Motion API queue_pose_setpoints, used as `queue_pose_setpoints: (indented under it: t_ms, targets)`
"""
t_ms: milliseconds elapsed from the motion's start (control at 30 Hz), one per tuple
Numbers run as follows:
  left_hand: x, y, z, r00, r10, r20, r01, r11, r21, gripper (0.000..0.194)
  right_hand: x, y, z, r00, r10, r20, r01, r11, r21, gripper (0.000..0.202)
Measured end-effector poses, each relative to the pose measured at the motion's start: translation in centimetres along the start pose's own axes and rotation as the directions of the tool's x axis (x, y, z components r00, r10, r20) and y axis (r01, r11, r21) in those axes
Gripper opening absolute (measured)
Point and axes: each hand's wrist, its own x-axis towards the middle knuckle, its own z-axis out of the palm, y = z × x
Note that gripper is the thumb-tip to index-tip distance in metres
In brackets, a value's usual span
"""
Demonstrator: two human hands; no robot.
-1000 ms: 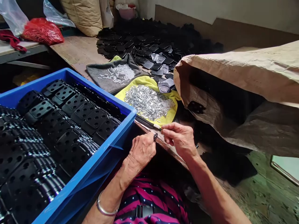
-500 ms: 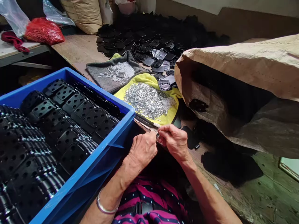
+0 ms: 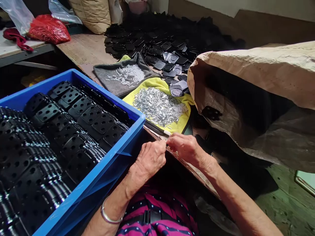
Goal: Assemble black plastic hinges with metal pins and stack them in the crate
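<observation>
My left hand is closed in a fist at the table's front edge, to the right of a blue crate. What it grips is hidden behind its fingers. Close against it, my right hand is pinched, fingertips meeting the left thumb; anything between them is too small to make out. Just beyond both hands lies a yellow cloth bearing a heap of small silver metal pins. Behind it, a grey cloth carries short white tubes.
The blue crate at left holds rows of black plates with round holes. A large pile of black pads covers the back. At right, an open paper sack lies on its side. A red bag sits far left.
My right hand has turned flatter, its forearm swinging out to the right, with the fingers still at the left hand. The whole view has shifted slightly; my left hand stays nearly in place.
</observation>
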Motion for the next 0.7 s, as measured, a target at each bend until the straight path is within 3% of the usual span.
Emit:
queue_pose_setpoints:
  t_ms: [67, 133, 233, 333, 433, 500, 600, 700]
  targets:
    - [-0.1, -0.7, 0.7, 1.000, 0.005, 0.005, -0.005, 1.000, -0.021, 0.024, -0.3, 0.2, 0.3, 0.999, -0.044, 0.021, 0.044, 0.999, 0.025, 0.020]
    - [-0.1, -1.4, 1.4, 1.000, 0.010, -0.016, -0.012, 0.995, -0.101, 0.023, -0.5, 0.3, 0.6, 0.999, -0.012, 0.039, 0.007, 0.993, 0.115, 0.024]
    - [-0.1, -2.0, 2.1, 0.997, -0.027, -0.067, -0.003, 0.915, -0.404, 0.012, 0.3, 0.9, 0.6, 0.966, 0.259, -0.011, -0.249, 0.939, 0.235, 0.028]
    - [-0.2, -2.2, 2.4, 0.994, -0.103, -0.039, 0.047, 0.719, -0.694, 0.006, 2.3, 1.8, 0.4, 0.868, 0.487, -0.095, -0.490, 0.872, -0.005, 0.019]
    - [-0.5, -2.3, 2.8, 0.990, -0.118, 0.082, 0.125, 0.422, -0.898, 0.013, 4.2, 2.5, 0.3, 0.816, 0.578, -0.003, -0.543, 0.764, -0.348, 0.013]
    - [-0.9, -2.4, 3.1, 0.984, -0.090, 0.156, 0.164, 0.089, -0.982, 0.025, 4.7, 2.5, 0.3, 0.806, 0.589, 0.063, -0.497, 0.730, -0.470, 0.015]
    - [-1.3, -2.6, 3.3, 0.981, -0.007, 0.196, 0.183, -0.324, -0.928, 0.037, 4.4, 2.1, 0.4, 0.814, 0.569, 0.114, -0.416, 0.709, -0.569, 0.020]
    - [-1.8, -2.7, 3.3, 0.976, 0.113, 0.184, 0.215, -0.549, -0.807, 0.049, 3.8, 1.7, 0.5, 0.809, 0.578, 0.102, -0.411, 0.683, -0.604, 0.023]
